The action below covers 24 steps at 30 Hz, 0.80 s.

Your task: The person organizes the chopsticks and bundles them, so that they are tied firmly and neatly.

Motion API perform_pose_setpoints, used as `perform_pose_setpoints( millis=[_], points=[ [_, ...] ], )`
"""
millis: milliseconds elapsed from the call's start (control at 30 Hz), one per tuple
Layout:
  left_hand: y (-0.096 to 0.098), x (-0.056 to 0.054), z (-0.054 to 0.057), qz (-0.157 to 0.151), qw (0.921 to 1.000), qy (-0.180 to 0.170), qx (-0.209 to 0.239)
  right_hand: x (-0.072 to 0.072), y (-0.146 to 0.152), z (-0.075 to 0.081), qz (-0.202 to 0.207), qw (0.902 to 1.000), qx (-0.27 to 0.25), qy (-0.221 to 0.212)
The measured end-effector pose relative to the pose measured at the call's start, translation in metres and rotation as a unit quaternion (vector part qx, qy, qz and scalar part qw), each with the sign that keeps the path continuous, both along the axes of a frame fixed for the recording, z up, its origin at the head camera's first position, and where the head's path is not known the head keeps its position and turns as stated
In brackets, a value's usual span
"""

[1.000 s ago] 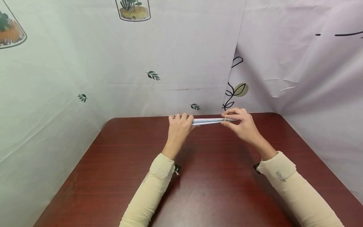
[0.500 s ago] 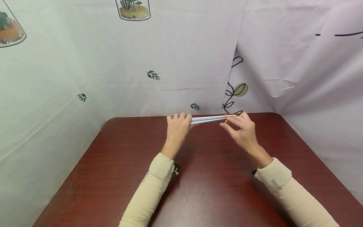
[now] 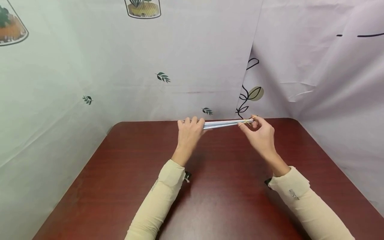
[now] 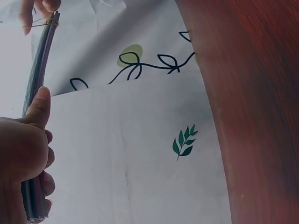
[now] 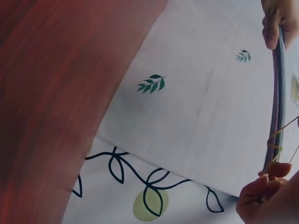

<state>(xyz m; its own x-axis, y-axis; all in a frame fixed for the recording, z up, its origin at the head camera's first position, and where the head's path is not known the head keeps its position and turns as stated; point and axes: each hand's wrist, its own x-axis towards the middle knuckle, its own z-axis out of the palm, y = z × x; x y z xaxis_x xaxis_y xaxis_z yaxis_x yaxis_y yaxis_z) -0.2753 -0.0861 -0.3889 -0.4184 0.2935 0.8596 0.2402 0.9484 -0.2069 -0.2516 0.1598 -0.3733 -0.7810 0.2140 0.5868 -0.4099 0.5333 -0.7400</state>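
A bundle of long thin straw-like sticks [image 3: 220, 124], pale blue and white, is held level above the far part of the table. My left hand [image 3: 189, 135] grips its left part, with the thumb [image 4: 41, 105] laid along the sticks in the left wrist view. At the other end, a thin yellow rubber band [image 3: 246, 121] crosses round the bundle near the tips. The thumb and fingers of my right hand [image 3: 261, 136] hold that band and stretch it away from the sticks. Strands of the band [image 5: 275, 140] cross the bundle in the right wrist view.
A dark red-brown table [image 3: 222, 193] lies below both arms. Behind it hangs a white cloth [image 3: 192, 66] with printed leaves and plants, and more cloth closes in both sides. A small dark device [image 3: 187, 176] shows at the left cuff.
The right hand has shifted slightly right and turned, taking the rubber band from one upright loop to strands crossing the bundle's end. The left hand keeps its grip almost in place.
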Motion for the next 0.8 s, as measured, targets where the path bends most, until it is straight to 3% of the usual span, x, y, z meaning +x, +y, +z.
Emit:
perform_pose_setpoints(
  millis=[167, 400, 667, 800],
  points=[
    [0.001, 0.0, 0.002, -0.008, 0.9998, 0.018, 0.001, -0.005, 0.005, 0.004, 0.029, 0.996, -0.055, -0.064],
    [0.003, 0.004, 0.003, -0.023, 0.9996, 0.017, -0.005, -0.008, 0.007, 0.007, 0.108, 0.9802, -0.108, -0.125],
    [0.005, 0.009, 0.007, -0.024, 0.9997, 0.002, -0.001, -0.006, 0.012, 0.017, 0.201, 0.9404, -0.173, -0.212],
    [0.006, 0.01, 0.008, -0.023, 0.9997, -0.007, -0.005, -0.004, 0.017, 0.022, 0.242, 0.9222, -0.198, -0.228]
  ],
)
